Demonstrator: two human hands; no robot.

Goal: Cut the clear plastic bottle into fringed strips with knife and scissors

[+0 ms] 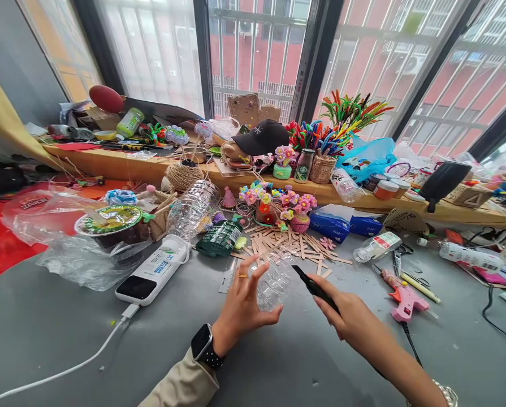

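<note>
Left hand at clear plastic bottle (273,285), right hand with black cutter.
White device (153,271) toward table's (87,345) left edge, print too small; left hand (239,299) spread, curved around bottle mid-table, likely steadying it, pressure can't tell; black cutter (316,288) pinched in right hand (350,319), blade bottleward, probably for control; pink glue gun (405,299) rightward, no readable brand.

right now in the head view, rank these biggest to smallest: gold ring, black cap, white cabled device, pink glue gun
1. White cabled device
2. Black cap and pink glue gun: too alike to rank
3. Gold ring
</note>
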